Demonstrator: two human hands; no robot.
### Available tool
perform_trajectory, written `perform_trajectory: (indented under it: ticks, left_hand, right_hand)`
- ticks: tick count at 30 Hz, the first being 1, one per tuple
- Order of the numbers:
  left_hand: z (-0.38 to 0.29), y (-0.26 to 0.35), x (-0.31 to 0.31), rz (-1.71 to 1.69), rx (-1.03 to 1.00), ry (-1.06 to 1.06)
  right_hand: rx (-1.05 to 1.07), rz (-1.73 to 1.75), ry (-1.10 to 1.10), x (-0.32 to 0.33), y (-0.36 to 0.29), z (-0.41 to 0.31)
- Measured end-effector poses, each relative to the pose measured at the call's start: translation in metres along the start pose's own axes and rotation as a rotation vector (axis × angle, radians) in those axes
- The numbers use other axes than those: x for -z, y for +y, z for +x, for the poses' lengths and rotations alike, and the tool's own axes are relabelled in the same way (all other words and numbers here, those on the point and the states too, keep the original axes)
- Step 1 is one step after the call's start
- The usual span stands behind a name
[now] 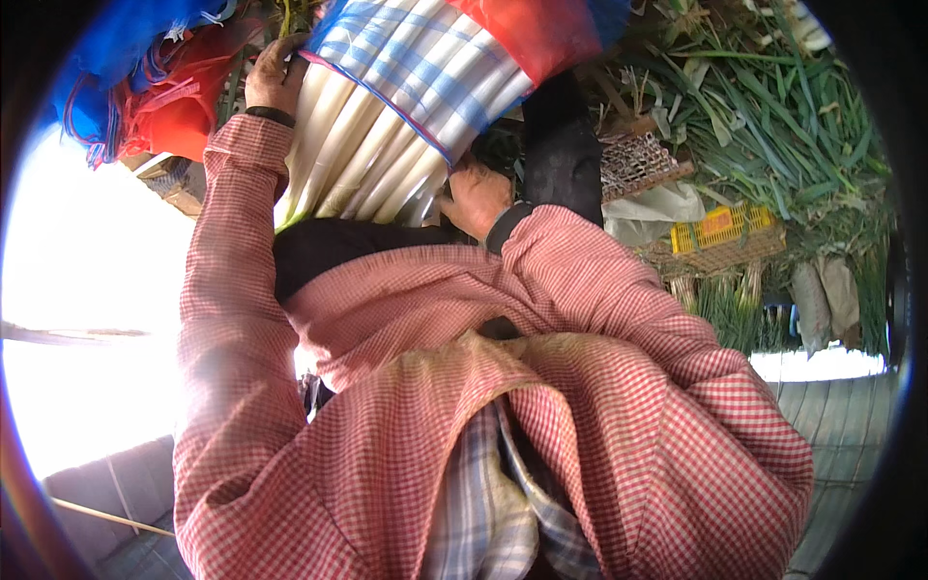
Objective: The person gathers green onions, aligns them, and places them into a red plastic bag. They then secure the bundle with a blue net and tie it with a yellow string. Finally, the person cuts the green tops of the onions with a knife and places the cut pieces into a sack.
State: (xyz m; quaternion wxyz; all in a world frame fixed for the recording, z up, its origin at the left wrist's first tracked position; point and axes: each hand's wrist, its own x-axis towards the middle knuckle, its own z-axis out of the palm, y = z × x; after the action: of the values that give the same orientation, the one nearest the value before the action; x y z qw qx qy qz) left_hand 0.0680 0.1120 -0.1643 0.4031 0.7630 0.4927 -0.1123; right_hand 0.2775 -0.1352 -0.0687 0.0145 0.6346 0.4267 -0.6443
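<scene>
A thick bundle of long white stalks, leeks or large spring onions [377, 156], lies before my lap. Around it is a plastic sleeve or bag [428, 69] with a blue-and-white check band and a red part. The stalks stick out of its blue-and-pink hem towards me. At the hem's left end, my left hand [274, 81] grips the edge, its fingers partly hidden. My right hand [478, 197] is at the hem's right end beside the stalks, thumb and fingers closed on the edge; some fingertips are hidden.
Red and blue plastic bags [170, 109] hang or lie at upper left. Loose green leaves [783, 123] are heaped at upper right, near a yellow plastic crate [721, 228] and a brown lattice crate [638, 163]. Green bunches [725, 312] stand farther off.
</scene>
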Motion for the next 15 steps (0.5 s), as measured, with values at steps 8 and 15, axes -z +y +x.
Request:
perform_trajectory:
  ticks: [8, 15]
  left_hand:
    - [-0.001, 0.002, 0.002, 0.047, 0.092, -0.028]
    - [0.001, 0.004, -0.002, 0.02, 0.077, -0.017]
  right_hand:
    - [-0.131, 0.099, -0.038, -0.004, -0.01, 0.007]
    - [-0.212, 0.154, -0.131, 0.017, -0.019, 0.013]
